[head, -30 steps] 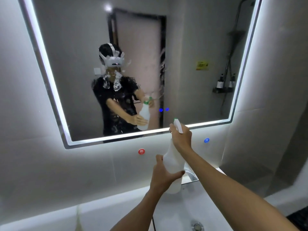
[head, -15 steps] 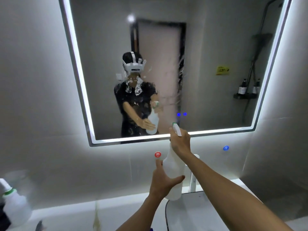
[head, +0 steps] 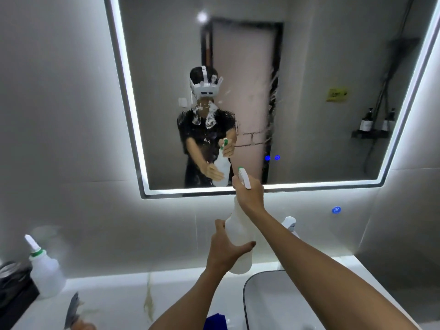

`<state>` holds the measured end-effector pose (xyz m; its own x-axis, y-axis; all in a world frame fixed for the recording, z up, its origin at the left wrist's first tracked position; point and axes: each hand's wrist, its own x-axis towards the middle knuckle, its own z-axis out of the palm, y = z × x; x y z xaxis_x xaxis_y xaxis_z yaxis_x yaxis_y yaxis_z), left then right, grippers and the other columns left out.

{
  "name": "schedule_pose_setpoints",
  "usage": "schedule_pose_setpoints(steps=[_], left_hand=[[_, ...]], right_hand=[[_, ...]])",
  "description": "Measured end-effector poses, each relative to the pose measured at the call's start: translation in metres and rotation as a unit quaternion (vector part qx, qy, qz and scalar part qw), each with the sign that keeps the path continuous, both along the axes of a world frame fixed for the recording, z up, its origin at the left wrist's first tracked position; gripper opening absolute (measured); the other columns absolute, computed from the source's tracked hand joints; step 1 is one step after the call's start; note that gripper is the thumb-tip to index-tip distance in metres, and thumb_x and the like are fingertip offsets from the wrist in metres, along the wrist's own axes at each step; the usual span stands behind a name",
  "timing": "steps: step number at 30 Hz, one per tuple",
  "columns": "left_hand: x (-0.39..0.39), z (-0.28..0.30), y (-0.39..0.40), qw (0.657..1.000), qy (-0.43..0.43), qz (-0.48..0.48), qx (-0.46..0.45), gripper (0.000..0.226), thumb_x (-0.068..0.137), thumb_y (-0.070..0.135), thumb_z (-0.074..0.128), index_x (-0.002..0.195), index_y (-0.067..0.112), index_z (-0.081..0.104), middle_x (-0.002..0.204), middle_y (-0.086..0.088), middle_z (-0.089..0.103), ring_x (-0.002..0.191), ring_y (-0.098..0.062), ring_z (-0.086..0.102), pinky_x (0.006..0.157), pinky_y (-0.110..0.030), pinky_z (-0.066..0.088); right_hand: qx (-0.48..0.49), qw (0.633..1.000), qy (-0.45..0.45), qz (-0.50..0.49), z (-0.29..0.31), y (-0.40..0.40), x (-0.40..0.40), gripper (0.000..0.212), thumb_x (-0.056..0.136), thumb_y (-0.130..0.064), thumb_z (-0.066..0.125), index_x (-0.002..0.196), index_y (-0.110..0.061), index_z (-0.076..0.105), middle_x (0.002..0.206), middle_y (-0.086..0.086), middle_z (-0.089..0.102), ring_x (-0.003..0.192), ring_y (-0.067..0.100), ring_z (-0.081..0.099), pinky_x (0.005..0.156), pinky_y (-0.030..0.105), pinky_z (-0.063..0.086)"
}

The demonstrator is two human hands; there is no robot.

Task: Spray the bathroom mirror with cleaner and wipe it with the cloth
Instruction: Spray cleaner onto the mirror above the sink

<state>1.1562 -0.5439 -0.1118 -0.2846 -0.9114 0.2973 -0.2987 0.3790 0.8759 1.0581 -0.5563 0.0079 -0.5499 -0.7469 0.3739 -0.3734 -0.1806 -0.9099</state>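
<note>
Shift: spray bottle (head: 239,244) and both hands now lower against the mirror (head: 309,67), more desk (head: 114,301) showing.
Spray bottle: translucent white, green collar, white trigger head, tilted toward the glass, above the basin (head: 273,301).
Left hand (head: 225,251): curled round the bottle's body.
Right hand (head: 248,192): wrapped round the neck at the trigger.
Mirror: lit border, foam splatter and runs mid-glass.
Cloth (head: 214,322): blue, on the desk at the bottom edge.
Second bottle (head: 45,272): far left.
</note>
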Motion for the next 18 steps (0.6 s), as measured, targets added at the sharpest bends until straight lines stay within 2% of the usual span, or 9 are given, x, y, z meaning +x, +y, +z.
schedule_pose_setpoints(steps=[3, 8, 11, 15, 18], left_hand=[[0.010, -0.005, -0.002, 1.000, -0.004, 0.012, 0.002, 0.084, 0.051, 0.058, 0.084, 0.112, 0.027, 0.035, 0.104, 0.009, 0.054, 0.093, -0.012, 0.058, 0.070, -0.018, 0.049], [0.027, -0.012, -0.001, 1.000, -0.004, 0.028, 0.009, 0.087, 0.050, 0.064, 0.082, 0.114, 0.030, 0.033, 0.107, 0.011, 0.053, 0.096, -0.011, 0.058, 0.070, -0.011, 0.046], [0.036, -0.014, -0.003, 0.999, -0.005, 0.046, 0.012, 0.087, 0.050, 0.065, 0.081, 0.114, 0.031, 0.032, 0.109, 0.009, 0.053, 0.097, -0.014, 0.058, 0.075, -0.016, 0.050], [0.051, -0.015, -0.008, 0.998, -0.019, 0.060, 0.011, 0.085, 0.056, 0.057, 0.086, 0.116, 0.031, 0.032, 0.110, 0.009, 0.052, 0.099, -0.013, 0.057, 0.078, -0.020, 0.050], [0.062, -0.014, -0.010, 0.997, -0.017, 0.075, 0.008, 0.083, 0.058, 0.054, 0.086, 0.115, 0.031, 0.031, 0.109, 0.008, 0.052, 0.098, -0.014, 0.058, 0.083, -0.027, 0.055]], right_hand=[[0.014, 1.000, 0.011, 0.015, -0.004, -0.005, 0.010, 0.033, 0.099, -0.023, 0.055, 0.067, -0.018, 0.049, 0.065, -0.001, 0.051, 0.062, 0.014, 0.047, 0.054, 0.026, 0.035], [0.020, 0.999, 0.033, 0.021, -0.011, -0.017, 0.029, 0.027, 0.100, -0.024, 0.052, 0.081, -0.007, 0.061, 0.079, 0.013, 0.066, 0.070, 0.023, 0.059, 0.056, 0.029, 0.042], [0.027, 0.998, 0.045, 0.028, -0.014, -0.023, 0.041, 0.028, 0.102, -0.026, 0.052, 0.090, -0.004, 0.065, 0.078, 0.011, 0.064, 0.068, 0.020, 0.060, 0.054, 0.023, 0.043], [0.026, 0.998, 0.044, 0.039, -0.016, -0.027, 0.057, 0.027, 0.101, -0.025, 0.052, 0.083, -0.007, 0.062, 0.070, 0.005, 0.057, 0.062, 0.014, 0.055, 0.053, 0.022, 0.039], [0.020, 0.997, 0.045, 0.054, -0.013, -0.031, 0.070, 0.024, 0.102, -0.023, 0.052, 0.085, -0.008, 0.061, 0.072, 0.005, 0.058, 0.063, 0.013, 0.055, 0.054, 0.020, 0.040]])
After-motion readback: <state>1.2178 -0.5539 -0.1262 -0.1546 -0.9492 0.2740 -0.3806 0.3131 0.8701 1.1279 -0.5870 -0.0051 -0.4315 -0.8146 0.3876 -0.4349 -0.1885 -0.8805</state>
